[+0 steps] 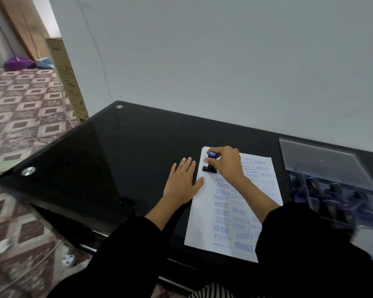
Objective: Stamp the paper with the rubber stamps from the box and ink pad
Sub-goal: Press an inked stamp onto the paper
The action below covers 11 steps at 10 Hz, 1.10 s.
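Note:
A white paper (205, 229) covered in blue stamped words lies on the black glass table (116, 158). My right hand (226, 163) grips a black rubber stamp with a blue cap (210, 164), which stands upright with its base on the paper's far left corner. My left hand (182, 183) lies flat with straight fingers on the table, its thumb touching the paper's left edge. A clear plastic box (336, 194) holding several dark stamps sits to the right, its lid (319, 160) tilted open. I cannot make out the ink pad.
A white wall rises behind the table. Off the table's left edge is patterned floor, with a tall cardboard box (67, 80) leaning by the wall. A blurred white object (370, 241) lies at the near right edge.

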### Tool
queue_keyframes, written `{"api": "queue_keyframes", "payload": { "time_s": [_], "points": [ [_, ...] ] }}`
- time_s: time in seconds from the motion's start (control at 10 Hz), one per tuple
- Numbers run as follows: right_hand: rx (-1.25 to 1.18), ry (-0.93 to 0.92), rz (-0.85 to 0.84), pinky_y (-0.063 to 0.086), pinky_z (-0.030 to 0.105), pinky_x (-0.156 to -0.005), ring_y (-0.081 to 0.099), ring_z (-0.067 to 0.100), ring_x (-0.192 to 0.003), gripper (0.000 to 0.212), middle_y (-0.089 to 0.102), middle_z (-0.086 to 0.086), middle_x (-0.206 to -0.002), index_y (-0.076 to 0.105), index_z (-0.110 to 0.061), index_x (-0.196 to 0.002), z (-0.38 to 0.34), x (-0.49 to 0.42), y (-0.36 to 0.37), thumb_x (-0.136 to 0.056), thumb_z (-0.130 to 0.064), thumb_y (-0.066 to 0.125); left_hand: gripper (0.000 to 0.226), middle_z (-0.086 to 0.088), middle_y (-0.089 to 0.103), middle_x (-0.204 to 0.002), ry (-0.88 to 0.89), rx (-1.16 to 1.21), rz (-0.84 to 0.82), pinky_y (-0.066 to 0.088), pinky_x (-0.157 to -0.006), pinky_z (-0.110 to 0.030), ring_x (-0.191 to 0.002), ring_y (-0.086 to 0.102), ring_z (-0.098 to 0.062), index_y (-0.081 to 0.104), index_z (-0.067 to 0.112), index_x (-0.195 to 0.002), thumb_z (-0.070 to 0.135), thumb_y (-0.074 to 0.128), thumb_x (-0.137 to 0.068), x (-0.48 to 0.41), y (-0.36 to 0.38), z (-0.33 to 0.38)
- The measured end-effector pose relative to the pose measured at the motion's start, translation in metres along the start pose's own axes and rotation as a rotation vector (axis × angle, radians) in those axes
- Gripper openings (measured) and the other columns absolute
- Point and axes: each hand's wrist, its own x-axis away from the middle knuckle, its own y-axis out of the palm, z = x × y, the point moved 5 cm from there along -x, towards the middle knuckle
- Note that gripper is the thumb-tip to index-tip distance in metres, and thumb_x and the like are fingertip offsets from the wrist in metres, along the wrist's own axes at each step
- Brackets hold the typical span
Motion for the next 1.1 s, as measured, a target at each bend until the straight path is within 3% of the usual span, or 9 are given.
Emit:
{"api": "queue_keyframes", "payload": {
  "time_s": [0.1,0.3,0.4,0.5,0.6,1.1],
  "points": [
    [0.02,-0.005,0.009,0.042,0.021,-0.088,0.062,0.025,-0.103,0.038,0.063,0.012,-0.121,0.061,-0.009,-0.122,-0.001,0.004,0.001,-0.087,-0.02,0.064,0.063,-0.002,0.009,-0.159,0.003,0.009,0.013,0.001,-0.119,-0.035,-0.147,0.002,-0.015,0.013,0.013,-0.149,0.045,0.029,-0.098,0.0,-0.001,0.0],
    [0.083,-0.039,0.017,0.037,0.015,-0.077,0.064,0.021,-0.091,0.029,0.068,0.012,-0.106,0.061,-0.011,-0.119,-0.002,0.012,0.009,-0.092,-0.021,0.057,0.063,-0.002,0.009,-0.159,0.009,0.013,0.021,0.0,-0.119,-0.035,-0.147,0.002,-0.015,0.013,0.013,-0.149,0.045,0.029,-0.098,0.001,-0.001,0.0],
    [0.104,-0.042,0.027,0.043,0.02,-0.078,0.064,0.022,-0.09,0.028,0.067,0.013,-0.104,0.059,-0.01,-0.119,-0.003,0.016,0.009,-0.093,-0.02,0.054,0.063,-0.002,0.009,-0.159,0.011,0.012,0.021,0.0,-0.119,-0.035,-0.147,0.002,-0.015,0.013,0.013,-0.149,0.045,0.028,-0.098,0.001,-0.001,0.001],
    [0.122,-0.038,0.034,0.042,0.018,-0.082,0.063,0.021,-0.094,0.031,0.066,0.013,-0.108,0.056,-0.01,-0.124,-0.004,0.02,0.009,-0.094,-0.02,0.052,0.063,-0.003,0.009,-0.159,0.011,0.002,0.014,0.0,-0.119,-0.035,-0.147,0.002,-0.016,0.012,0.012,-0.149,0.045,0.028,-0.098,0.002,-0.001,0.001],
    [0.117,-0.024,0.041,0.033,0.012,-0.076,0.061,0.019,-0.094,0.033,0.065,0.011,-0.109,0.054,-0.013,-0.127,-0.002,0.021,0.011,-0.095,-0.02,0.052,0.063,-0.003,0.008,-0.159,0.012,-0.009,0.016,0.001,-0.119,-0.035,-0.147,0.002,-0.016,0.011,0.012,-0.149,0.045,0.027,-0.098,0.002,-0.001,0.001],
    [0.073,-0.03,0.075,0.036,0.014,-0.086,0.061,0.021,-0.102,0.036,0.064,0.01,-0.118,0.053,-0.014,-0.13,-0.002,0.025,0.01,-0.094,-0.022,0.052,0.063,-0.003,0.008,-0.159,0.014,-0.018,0.005,0.0,-0.119,-0.036,-0.147,0.001,-0.016,0.011,0.013,-0.149,0.047,0.026,-0.098,-0.001,0.001,0.0]
  ]
}}
